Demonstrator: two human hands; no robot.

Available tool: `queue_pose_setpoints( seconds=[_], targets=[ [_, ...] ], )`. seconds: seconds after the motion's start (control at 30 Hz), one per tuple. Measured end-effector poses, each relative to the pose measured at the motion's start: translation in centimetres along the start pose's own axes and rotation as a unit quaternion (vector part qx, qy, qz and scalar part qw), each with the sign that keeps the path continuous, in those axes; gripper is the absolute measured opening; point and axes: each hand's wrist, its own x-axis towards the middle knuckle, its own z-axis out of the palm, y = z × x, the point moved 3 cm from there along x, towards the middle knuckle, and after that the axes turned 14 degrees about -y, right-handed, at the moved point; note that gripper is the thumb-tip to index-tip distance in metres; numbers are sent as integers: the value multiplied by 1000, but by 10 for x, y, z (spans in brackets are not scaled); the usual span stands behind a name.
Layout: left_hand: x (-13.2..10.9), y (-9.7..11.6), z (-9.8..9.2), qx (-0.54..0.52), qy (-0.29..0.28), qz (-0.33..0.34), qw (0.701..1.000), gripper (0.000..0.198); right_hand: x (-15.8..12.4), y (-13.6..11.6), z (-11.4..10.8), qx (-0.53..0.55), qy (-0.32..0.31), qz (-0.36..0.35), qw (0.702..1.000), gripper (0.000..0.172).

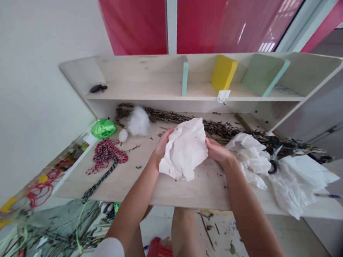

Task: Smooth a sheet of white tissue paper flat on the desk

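A crumpled sheet of white paper (186, 147) is held up over the desk between both hands. My left hand (163, 143) grips its left edge, with the fingertips partly behind the sheet. On the opposite edge, my right hand (218, 150) pinches the paper with the thumb in front. Behind the sheet lies a long bundle of dried plant stalks (166, 115). To the left are a tuft of white stuffing (138, 120) and a small white ball (123, 135). More crumpled white paper (252, 158) rests beyond my right hand.
Scissors (274, 158) with black handles lie among the papers at right. Red-white and dark cords (107, 155) and a green plastic bundle (103, 128) are at left. A shelf (150, 92) with coloured dividers spans the back. Twigs litter the floor.
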Motion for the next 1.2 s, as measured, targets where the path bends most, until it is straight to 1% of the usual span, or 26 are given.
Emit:
queue_pose_setpoints(
  seconds=[0.1, 0.17, 0.27, 0.3, 0.37, 0.43, 0.47, 0.53, 0.57, 0.6, 0.67, 0.77, 0.87, 0.97, 1.13, 1.2],
  targets=[
    [-4, 2, 4, -14, -12, -19, 1000, 62, -3, 1, 1, -21, 2, 34, 999, 39],
    [-7, 5, 2, -4, 7, 0, 1000, 72, -2, 0, -1, -19, 18, 29, 999, 38],
    [-9, 8, -2, 2, 30, 32, 999, 88, 2, -2, -8, 18, 74, -19, 997, 39],
    [-9, 8, -2, -3, 24, 36, 999, 91, 4, -3, -11, 31, 96, -41, 994, 39],
    [-8, 6, 0, -26, -13, 22, 999, 94, 8, -4, -20, 47, 138, -86, 985, 40],
    [-6, 1, 4, -58, -67, -14, 996, 88, 10, -4, -29, 50, 172, -120, 977, 39],
    [-6, -2, 6, -73, -90, -32, 993, 79, 11, -4, -32, 52, 185, -131, 972, 38],
    [-5, -8, 9, -90, -106, -53, 989, 54, 13, -4, -37, 60, 200, -141, 968, 36],
    [-4, -11, 10, -93, -102, -58, 989, 46, 13, -3, -38, 67, 201, -141, 967, 36],
    [-3, -13, 10, -93, -94, -64, 989, 44, 13, -3, -38, 74, 199, -140, 967, 36],
    [-2, -17, 11, -92, -83, -76, 989, 48, 13, -3, -37, 89, 195, -138, 967, 36],
    [0, -20, 11, -96, -87, -76, 989, 49, 13, -4, -38, 100, 211, -141, 962, 34],
    [1, -22, 10, -90, -85, -76, 989, 48, 13, -5, -40, 93, 221, -143, 960, 31],
    [1, -22, 9, -81, -68, -85, 991, 47, 14, -7, -40, 97, 211, -143, 962, 29],
    [1, -20, 6, -64, -59, -90, 992, 41, 8, -12, -33, 121, 210, -121, 962, 27],
    [2, -19, 3, -66, -48, -87, 993, 41, 5, -14, -29, 131, 206, -118, 963, 27]
  ],
)
